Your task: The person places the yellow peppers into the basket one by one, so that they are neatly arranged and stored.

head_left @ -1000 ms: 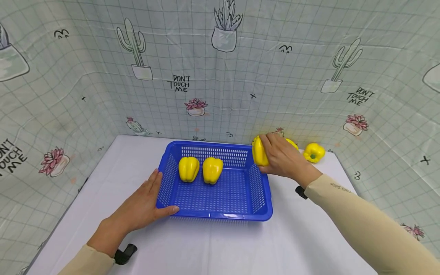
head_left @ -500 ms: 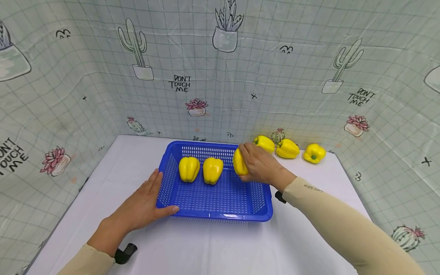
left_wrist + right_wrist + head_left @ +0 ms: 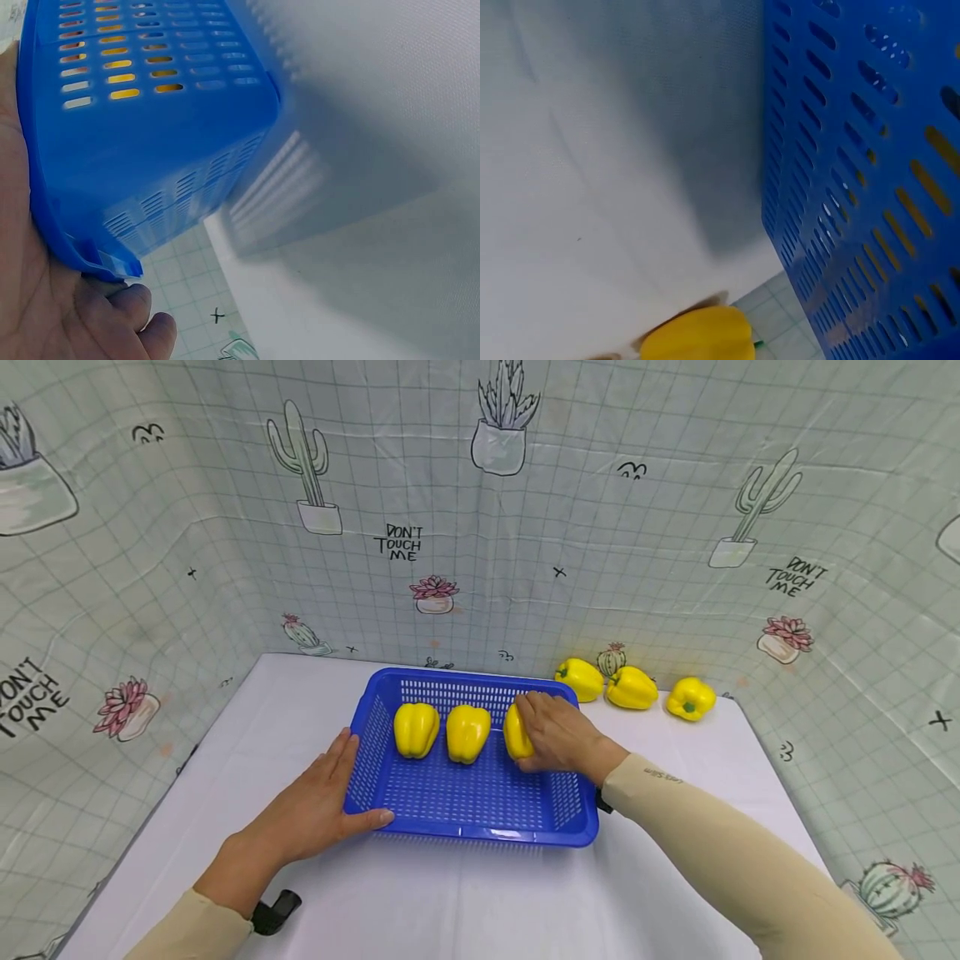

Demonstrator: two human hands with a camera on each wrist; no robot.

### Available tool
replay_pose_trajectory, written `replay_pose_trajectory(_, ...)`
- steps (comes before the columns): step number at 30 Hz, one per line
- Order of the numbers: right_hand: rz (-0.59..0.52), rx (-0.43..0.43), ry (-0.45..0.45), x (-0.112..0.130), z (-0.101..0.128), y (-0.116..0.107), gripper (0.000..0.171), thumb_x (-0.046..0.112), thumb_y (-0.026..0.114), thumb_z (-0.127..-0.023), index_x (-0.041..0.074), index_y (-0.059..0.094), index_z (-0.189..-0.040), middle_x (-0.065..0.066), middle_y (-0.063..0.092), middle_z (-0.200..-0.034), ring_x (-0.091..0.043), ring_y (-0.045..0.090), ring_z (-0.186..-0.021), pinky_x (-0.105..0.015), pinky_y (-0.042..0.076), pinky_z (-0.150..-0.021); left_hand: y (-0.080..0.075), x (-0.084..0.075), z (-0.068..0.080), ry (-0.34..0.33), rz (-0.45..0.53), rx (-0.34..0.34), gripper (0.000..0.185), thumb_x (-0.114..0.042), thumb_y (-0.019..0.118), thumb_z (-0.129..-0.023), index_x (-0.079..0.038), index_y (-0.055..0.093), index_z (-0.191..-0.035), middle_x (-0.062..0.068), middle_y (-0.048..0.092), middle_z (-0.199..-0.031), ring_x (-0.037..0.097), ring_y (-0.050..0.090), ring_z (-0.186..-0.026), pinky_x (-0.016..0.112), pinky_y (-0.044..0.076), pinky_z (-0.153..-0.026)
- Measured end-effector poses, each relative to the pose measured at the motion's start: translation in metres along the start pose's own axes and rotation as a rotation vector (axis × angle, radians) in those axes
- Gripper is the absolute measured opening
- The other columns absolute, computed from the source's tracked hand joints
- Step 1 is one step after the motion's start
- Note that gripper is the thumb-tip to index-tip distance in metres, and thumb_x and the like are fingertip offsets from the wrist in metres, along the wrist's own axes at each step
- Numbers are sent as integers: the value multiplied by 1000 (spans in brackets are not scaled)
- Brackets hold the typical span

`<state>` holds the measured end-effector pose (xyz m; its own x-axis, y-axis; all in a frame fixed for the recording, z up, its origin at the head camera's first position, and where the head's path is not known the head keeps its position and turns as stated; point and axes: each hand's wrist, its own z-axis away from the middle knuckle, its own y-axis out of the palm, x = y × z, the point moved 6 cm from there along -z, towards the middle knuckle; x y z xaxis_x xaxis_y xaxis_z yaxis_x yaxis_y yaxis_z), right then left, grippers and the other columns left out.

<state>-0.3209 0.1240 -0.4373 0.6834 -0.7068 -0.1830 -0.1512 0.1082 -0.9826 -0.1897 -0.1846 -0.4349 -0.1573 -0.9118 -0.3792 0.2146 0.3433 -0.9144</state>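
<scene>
Right hand is inside the blue basket, fingers curled round a yellow pepper and grasping it, pepper down on or just above the basket floor at the right end of the row (contact with the floor can't be told). Two more peppers already sit in the basket: the left pepper and the middle pepper, upright, just beside each other along the far wall; the held one is close beside the middle one.

Left hand lies flat against the basket's near left corner, fingers straight along the left wall, thumb along the front rim, nothing pinched. Left wrist view shows the palm pressed on the basket's outer wall, yellow showing through the slots.

Three loose peppers lie on the white table behind the basket's right end, by the cactus-print backdrop; two touching or nearly so, the third apart to the right. Right wrist view: basket side wall and one of those loose peppers on the table
</scene>
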Motion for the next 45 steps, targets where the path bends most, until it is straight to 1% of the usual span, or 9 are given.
replay_pose_trajectory(3, 6, 42, 9, 1, -1, 5, 84, 60, 76, -86, 0, 48, -138, -14, 60, -116, -29, 61, -103, -44, 58, -98, 1, 0, 0, 3, -5, -1, 130, -83, 62, -87, 4, 9, -167, 27, 5, -175, 57, 25, -154, 71, 32, -120)
replay_pose_trajectory(11, 31, 153, 19, 2, -2, 13, 91, 64, 75, -88, 0, 46, -146, -16, 61, -127, -32, 63, -117, -49, 52, -109, 0, -2, 1, -2, -7, 10, 131, -84, 60, -86, 4, 8, -167, 27, 5, -175, 57, 25, -154, 70, 32, -120)
replay_pose_trajectory(15, 53, 184, 12, 4, -3, 15, 92, 66, 74, -88, 2, 45, -147, -15, 62, -130, -31, 63, -118, -48, 52, -110, 1, -2, 1, -7, -8, 19, 132, -86, 58, -86, 3, 7, -167, 27, 4, -175, 57, 25, -155, 70, 32, -120)
replay_pose_trajectory(19, 66, 183, 8, 4, -3, 15, 93, 67, 75, -87, 2, 46, -146, -15, 62, -127, -31, 64, -116, -48, 53, -108, 0, -1, 1, -7, -3, 13, 130, -82, 62, -87, 4, 7, -167, 27, 4, -175, 57, 25, -155, 70, 32, -120)
replay_pose_trajectory(23, 76, 185, 2, 4, -2, 16, 96, 69, 76, -86, 1, 45, -146, -17, 62, -130, -32, 64, -119, -48, 53, -108, 1, 0, 1, -9, 0, 8, 127, -76, 67, -88, 4, 8, -167, 27, 4, -176, 56, 24, -155, 70, 31, -121)
replay_pose_trajectory(26, 78, 193, 2, 4, -2, 16, 98, 71, 75, -86, 1, 43, -148, -17, 61, -133, -33, 63, -122, -48, 52, -110, 1, 0, 1, -6, -3, 3, 126, -75, 67, -88, 4, 9, -167, 27, 4, -175, 57, 24, -155, 70, 31, -120)
replay_pose_trajectory(32, 71, 197, 9, 4, -2, 15, 101, 73, 75, -85, 1, 43, -148, -16, 61, -127, -31, 64, -117, -48, 51, -112, 0, -1, 1, -4, -7, -3, 126, -75, 68, -88, 5, 9, -167, 27, 5, -175, 57, 25, -155, 70, 31, -120)
replay_pose_trajectory(39, 77, 210, 20, 3, -2, 16, 108, 77, 73, -83, -1, 41, -151, -18, 59, -135, -34, 62, -124, -49, 50, -114, 0, -1, 0, -7, -1, -2, 126, -75, 68, -89, 4, 9, -167, 27, 4, -176, 57, 24, -155, 70, 30, -121)
replay_pose_trajectory(45, 97, 195, 16, 3, -1, 15, 110, 78, 73, -82, -1, 41, -151, -19, 59, -139, -34, 62, -127, -48, 51, -112, 0, -1, 0, -15, -3, 7, 127, -76, 67, -88, 4, 8, -167, 26, 4, -176, 56, 24, -155, 70, 30, -121)
